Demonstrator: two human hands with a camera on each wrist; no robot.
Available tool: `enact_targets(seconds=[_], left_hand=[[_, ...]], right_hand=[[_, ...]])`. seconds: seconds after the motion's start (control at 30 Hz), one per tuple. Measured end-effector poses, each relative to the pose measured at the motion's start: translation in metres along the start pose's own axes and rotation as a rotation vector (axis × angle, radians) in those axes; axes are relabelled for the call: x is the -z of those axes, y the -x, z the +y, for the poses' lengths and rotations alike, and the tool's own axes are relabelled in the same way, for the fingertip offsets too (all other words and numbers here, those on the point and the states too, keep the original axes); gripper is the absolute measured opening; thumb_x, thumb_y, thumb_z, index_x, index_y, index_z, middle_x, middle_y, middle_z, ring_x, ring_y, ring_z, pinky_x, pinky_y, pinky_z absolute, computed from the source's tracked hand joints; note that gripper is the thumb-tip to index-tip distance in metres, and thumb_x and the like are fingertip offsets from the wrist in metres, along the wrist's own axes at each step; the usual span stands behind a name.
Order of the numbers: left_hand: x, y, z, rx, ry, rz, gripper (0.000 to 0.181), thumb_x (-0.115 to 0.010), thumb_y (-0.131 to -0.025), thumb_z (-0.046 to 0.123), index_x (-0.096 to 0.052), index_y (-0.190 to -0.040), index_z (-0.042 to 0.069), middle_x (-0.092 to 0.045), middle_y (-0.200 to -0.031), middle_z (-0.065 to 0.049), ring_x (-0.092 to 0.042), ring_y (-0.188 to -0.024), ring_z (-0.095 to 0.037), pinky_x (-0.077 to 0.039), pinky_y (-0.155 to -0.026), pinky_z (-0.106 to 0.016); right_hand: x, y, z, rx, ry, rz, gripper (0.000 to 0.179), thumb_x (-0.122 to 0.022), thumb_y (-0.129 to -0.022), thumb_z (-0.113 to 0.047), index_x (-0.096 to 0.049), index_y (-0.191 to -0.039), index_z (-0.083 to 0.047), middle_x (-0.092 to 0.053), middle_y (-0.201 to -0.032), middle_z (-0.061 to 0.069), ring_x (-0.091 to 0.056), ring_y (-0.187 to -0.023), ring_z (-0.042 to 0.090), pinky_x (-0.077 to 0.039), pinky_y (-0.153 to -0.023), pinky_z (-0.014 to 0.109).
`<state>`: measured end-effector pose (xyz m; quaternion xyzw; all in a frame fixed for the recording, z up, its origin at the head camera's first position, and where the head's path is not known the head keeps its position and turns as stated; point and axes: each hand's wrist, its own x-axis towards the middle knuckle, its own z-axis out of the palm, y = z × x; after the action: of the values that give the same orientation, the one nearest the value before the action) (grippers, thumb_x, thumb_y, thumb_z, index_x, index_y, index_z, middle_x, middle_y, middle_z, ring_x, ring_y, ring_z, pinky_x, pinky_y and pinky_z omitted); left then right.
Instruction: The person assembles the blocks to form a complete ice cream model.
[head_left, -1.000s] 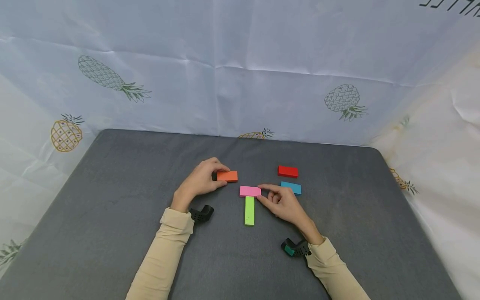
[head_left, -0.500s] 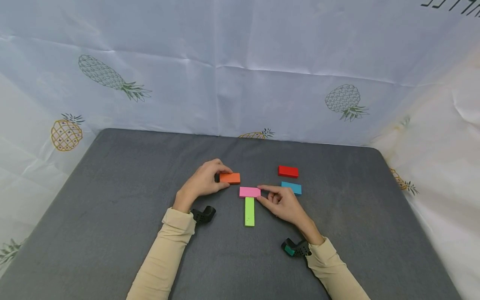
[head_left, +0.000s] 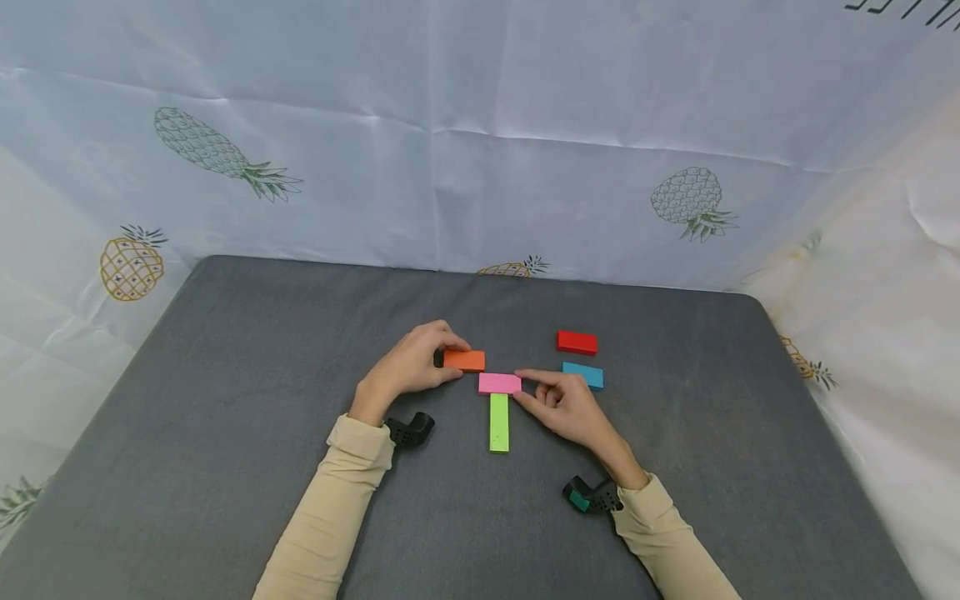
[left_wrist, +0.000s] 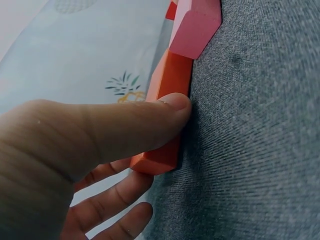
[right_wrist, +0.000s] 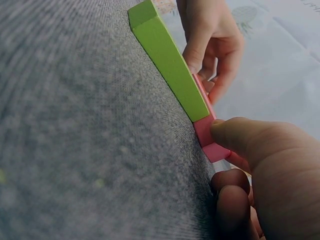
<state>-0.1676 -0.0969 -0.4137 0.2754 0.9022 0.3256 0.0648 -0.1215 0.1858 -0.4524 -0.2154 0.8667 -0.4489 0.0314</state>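
Observation:
My left hand (head_left: 415, 358) pinches an orange block (head_left: 465, 361) between thumb and fingers, low on the grey cloth. The thumb (left_wrist: 150, 122) lies across the block's near side in the left wrist view. Just right of and nearer than it is a pink block (head_left: 498, 383), whose right end my right hand (head_left: 566, 406) pinches between thumb and forefinger. A light green block (head_left: 498, 423) runs from the pink block's near side toward me, the two forming a T. In the right wrist view the green block's end (right_wrist: 200, 110) meets the pink one.
A blue block (head_left: 585, 375), partly behind my right hand, and a red block (head_left: 577, 342) lie to the right on the grey table (head_left: 262, 350). A pale curtain with pineapple prints (head_left: 360, 183) hangs behind the table's far edge.
My left hand has slid the orange block to the right and slightly nearer, up to the pink block's far left corner. My right hand has stayed on the pink block.

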Motion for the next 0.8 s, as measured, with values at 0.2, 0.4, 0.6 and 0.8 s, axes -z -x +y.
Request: enact_targets(seconds=[0.2, 0.4, 0.6, 0.8], left_hand=[[-0.0024, -0.0015, 0.0015, -0.005, 0.002, -0.011, 0.032, -0.08, -0.089, 0.014, -0.075, -0.121, 0.01, -0.066, -0.108, -0.008, -0.058, -0.09, -0.018, -0.05, -0.083, -0.036], [-0.0041, -0.0026, 0.0042, -0.019, 0.0, -0.024, 0.032, -0.079, -0.09, 0.013, -0.075, -0.121, 0.009, -0.067, -0.108, -0.009, -0.058, -0.089, -0.018, -0.05, -0.082, -0.034], [-0.0062, -0.003, 0.0059, -0.029, -0.01, -0.023, 0.032, -0.079, -0.09, 0.013, -0.075, -0.122, 0.009, -0.067, -0.108, -0.009, -0.058, -0.09, -0.018, -0.05, -0.082, -0.034], [-0.0083, -0.0041, 0.0091, -0.043, -0.023, -0.016, 0.032, -0.079, -0.09, 0.014, -0.075, -0.121, 0.008, -0.067, -0.108, -0.009, -0.057, -0.089, -0.017, -0.049, -0.081, -0.033]], right_hand=[[0.0001, 0.0001, -0.0003, 0.007, -0.002, 0.003, 0.032, -0.076, -0.093, -0.016, -0.074, -0.124, -0.006, -0.054, -0.062, -0.004, -0.038, -0.046, -0.002, -0.031, -0.045, 0.018], [-0.0001, 0.0003, 0.0001, 0.003, 0.004, 0.003, 0.032, -0.076, -0.093, -0.017, -0.074, -0.124, -0.007, -0.054, -0.062, -0.004, -0.038, -0.046, -0.002, -0.03, -0.045, 0.018], [-0.0007, 0.0, 0.0015, -0.004, 0.009, 0.001, 0.032, -0.076, -0.093, -0.017, -0.074, -0.124, -0.008, -0.054, -0.062, -0.004, -0.038, -0.046, -0.001, -0.03, -0.045, 0.018], [-0.0006, 0.0, 0.0011, -0.004, 0.01, 0.004, 0.032, -0.076, -0.093, -0.018, -0.074, -0.123, -0.007, -0.054, -0.061, -0.005, -0.038, -0.047, -0.002, -0.031, -0.046, 0.018]])
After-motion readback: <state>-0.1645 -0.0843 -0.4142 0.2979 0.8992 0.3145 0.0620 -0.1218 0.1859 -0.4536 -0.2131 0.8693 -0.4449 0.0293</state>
